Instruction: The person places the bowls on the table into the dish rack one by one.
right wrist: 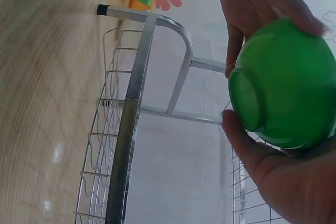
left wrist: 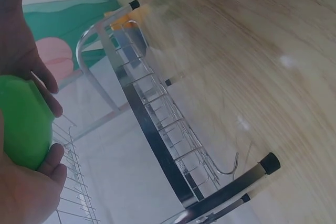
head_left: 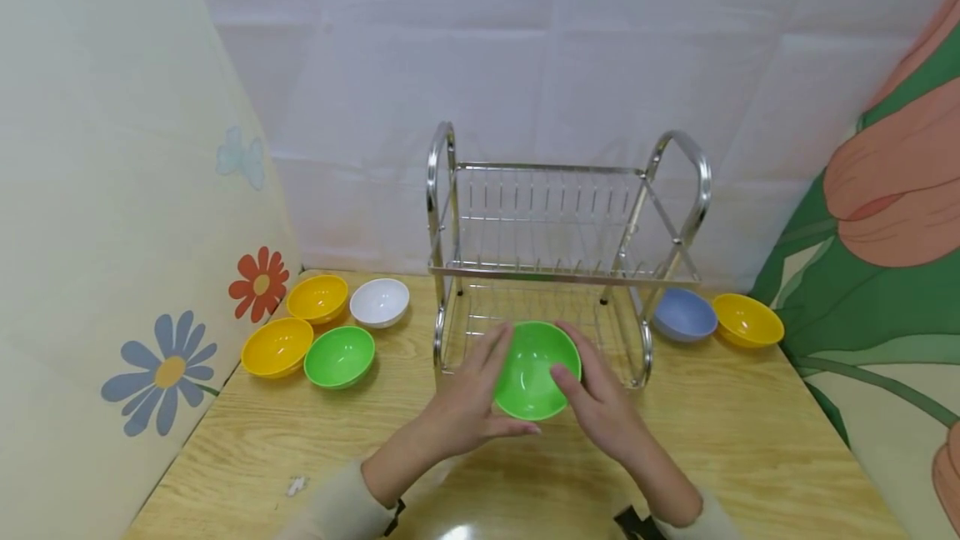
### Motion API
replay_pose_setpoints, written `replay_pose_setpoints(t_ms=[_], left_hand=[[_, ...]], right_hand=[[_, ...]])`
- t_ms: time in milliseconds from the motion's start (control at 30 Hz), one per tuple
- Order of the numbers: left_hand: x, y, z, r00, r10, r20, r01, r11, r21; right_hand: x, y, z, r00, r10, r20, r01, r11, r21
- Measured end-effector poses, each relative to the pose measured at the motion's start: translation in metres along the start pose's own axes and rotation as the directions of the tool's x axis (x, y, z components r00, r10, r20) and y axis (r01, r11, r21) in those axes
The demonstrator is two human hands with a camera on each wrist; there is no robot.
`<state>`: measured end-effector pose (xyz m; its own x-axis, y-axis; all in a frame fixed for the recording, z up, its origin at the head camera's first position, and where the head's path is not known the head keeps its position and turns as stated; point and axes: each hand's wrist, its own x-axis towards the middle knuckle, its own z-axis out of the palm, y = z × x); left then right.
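Note:
Both hands hold a green bowl [head_left: 534, 373] in front of the dish rack [head_left: 562, 277], its inside facing the head camera. My left hand [head_left: 468, 402] is at the bowl's left side, fingers along the wall and thumb below the rim. On the right side, my right hand [head_left: 603, 407] grips the wall, its thumb over the rim and its fingers behind. The right wrist view shows the bowl's round foot [right wrist: 247, 98] between the hands. In the left wrist view, fingertips [left wrist: 55, 163] of the left hand bend against the green outside.
The two-tier metal rack stands near the back wall. Left of it are two yellow bowls [head_left: 318, 298], a white bowl [head_left: 380, 303] and another green bowl [head_left: 340, 357]. To its right sit a blue bowl [head_left: 686, 315] and a yellow bowl [head_left: 747, 321].

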<state>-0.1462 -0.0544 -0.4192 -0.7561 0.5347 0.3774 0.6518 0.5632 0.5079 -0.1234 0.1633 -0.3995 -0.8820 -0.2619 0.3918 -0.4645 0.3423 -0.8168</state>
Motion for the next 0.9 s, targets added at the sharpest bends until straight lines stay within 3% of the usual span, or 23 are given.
replay_pose_setpoints(t_ms=[400,700,900], left_hand=[[0.004,0.004,0.008,1.0,0.003,-0.018,-0.002,0.998,0.056],[0.003,0.011,0.016,0.997,-0.074,0.009,0.073,0.995,0.069],[0.003,0.012,0.021,0.995,-0.093,0.032,0.091,0.995,0.049]], right_hand=[[0.002,-0.004,0.003,0.996,0.079,-0.05,-0.077,0.996,0.041],[0.003,-0.003,0.007,0.984,0.13,-0.118,-0.129,0.991,0.02],[0.004,0.002,0.008,0.982,0.13,-0.134,-0.13,0.992,0.011]])
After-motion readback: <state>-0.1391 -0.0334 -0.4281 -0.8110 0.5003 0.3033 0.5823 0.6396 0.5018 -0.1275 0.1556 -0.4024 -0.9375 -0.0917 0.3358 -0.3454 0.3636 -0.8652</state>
